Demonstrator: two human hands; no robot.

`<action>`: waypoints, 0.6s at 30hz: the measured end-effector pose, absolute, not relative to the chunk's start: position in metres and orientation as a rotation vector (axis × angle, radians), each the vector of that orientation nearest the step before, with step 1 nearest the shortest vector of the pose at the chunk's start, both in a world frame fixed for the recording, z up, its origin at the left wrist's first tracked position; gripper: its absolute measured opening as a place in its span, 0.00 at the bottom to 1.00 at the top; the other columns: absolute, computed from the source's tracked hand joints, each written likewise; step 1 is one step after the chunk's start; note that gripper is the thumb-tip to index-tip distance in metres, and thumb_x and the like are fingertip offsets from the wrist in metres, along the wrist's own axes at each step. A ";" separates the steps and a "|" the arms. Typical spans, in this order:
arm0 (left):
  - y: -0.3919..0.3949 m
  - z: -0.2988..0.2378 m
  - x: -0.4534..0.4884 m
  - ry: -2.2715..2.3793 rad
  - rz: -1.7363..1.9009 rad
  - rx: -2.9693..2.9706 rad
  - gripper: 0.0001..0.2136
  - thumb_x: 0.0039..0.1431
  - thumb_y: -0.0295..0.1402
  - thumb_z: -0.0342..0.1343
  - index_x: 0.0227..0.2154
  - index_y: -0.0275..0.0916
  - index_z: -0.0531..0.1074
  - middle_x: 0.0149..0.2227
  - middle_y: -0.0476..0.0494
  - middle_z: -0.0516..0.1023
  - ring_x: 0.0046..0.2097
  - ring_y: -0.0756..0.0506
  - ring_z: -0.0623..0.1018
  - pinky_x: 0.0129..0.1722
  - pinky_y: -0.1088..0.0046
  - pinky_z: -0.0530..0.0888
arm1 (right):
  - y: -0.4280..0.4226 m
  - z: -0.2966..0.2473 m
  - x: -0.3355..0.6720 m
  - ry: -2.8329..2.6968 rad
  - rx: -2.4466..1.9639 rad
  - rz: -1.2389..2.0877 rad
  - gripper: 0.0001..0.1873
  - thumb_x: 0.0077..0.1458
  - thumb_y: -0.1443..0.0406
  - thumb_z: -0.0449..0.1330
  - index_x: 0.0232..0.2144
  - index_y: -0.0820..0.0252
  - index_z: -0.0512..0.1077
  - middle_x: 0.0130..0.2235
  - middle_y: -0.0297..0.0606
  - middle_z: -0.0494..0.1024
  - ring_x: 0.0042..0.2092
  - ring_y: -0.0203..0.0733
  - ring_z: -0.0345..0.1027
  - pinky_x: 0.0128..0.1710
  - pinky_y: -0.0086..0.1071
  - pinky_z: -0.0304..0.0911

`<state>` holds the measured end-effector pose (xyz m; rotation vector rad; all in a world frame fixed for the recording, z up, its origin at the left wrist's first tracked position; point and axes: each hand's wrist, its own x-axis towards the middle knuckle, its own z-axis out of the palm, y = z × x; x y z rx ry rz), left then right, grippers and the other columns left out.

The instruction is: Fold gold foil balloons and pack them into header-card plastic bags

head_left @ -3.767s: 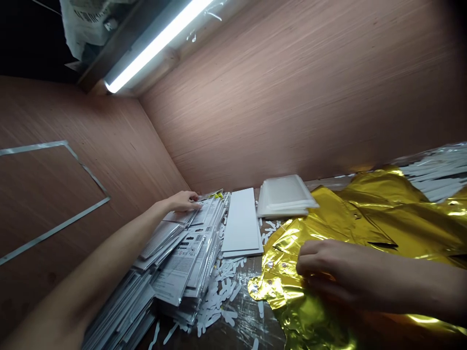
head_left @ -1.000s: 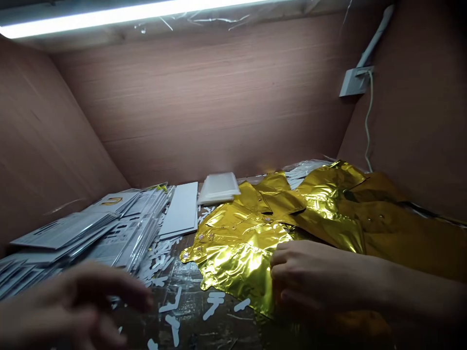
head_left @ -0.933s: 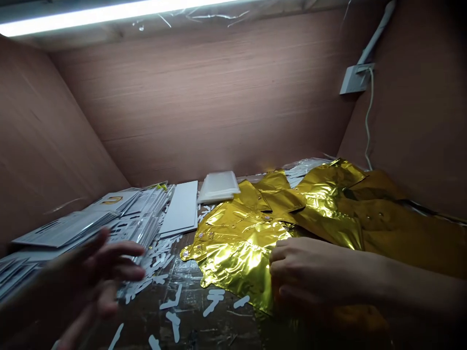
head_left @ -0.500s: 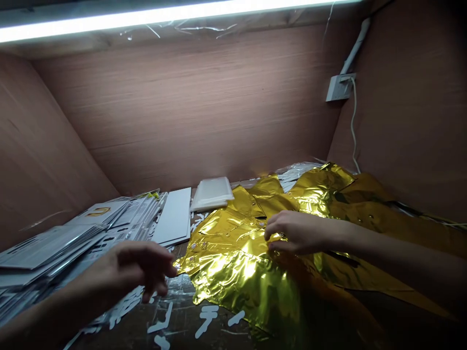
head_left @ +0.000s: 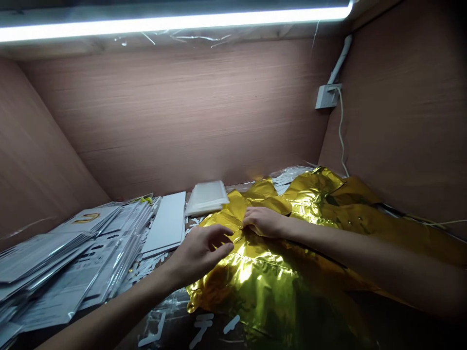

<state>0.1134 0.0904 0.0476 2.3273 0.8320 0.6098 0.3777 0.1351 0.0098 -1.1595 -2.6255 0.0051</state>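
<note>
Shiny gold foil sheets (head_left: 262, 277), crumpled and lying in overlapping layers, spread over the middle and right of the work surface. My right hand (head_left: 263, 221) has its fingers closed in a pinch on the top foil, which puckers into folds under the fingertips. Just to the left, my left hand (head_left: 204, 248) hovers over the foil's left part. Its thumb and fingers are apart with nothing between them.
Stacks of plastic-sleeved flat packs (head_left: 91, 253) stand at the left. Beside them lie white boards (head_left: 166, 221) and a pile of translucent sheets (head_left: 207, 197). White cut-out scraps (head_left: 200, 328) lie in front. A socket box (head_left: 327, 96) with a cable hangs at the back right.
My left hand has moved right and up, from beside the foil to above it. My right hand has shifted left and closed on the foil, drawing it into folds.
</note>
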 end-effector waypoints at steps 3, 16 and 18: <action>0.097 0.047 0.127 0.985 0.743 2.675 0.20 0.59 0.43 0.62 0.51 0.38 0.75 0.46 0.36 0.82 0.45 0.36 0.81 0.46 0.56 0.76 | 0.134 0.026 0.378 -2.627 -1.072 -0.107 0.15 0.60 0.76 0.55 0.39 0.60 0.80 0.40 0.41 0.82 0.44 0.45 0.71 0.46 0.38 0.68; 0.113 0.083 0.111 1.106 1.128 1.410 0.15 0.48 0.41 0.72 0.32 0.35 0.78 0.33 0.42 0.81 0.28 0.49 0.75 0.24 0.75 0.69 | 0.054 0.122 0.339 -2.192 -0.786 -0.331 0.13 0.66 0.68 0.58 0.52 0.62 0.73 0.49 0.43 0.80 0.50 0.44 0.72 0.51 0.42 0.69; 0.108 0.079 0.093 1.107 1.117 1.216 0.19 0.43 0.40 0.75 0.34 0.34 0.80 0.38 0.40 0.83 0.32 0.49 0.77 0.25 0.78 0.68 | 0.042 0.098 0.338 -2.288 -0.900 -0.235 0.14 0.64 0.67 0.60 0.52 0.62 0.74 0.49 0.44 0.80 0.49 0.46 0.72 0.51 0.42 0.69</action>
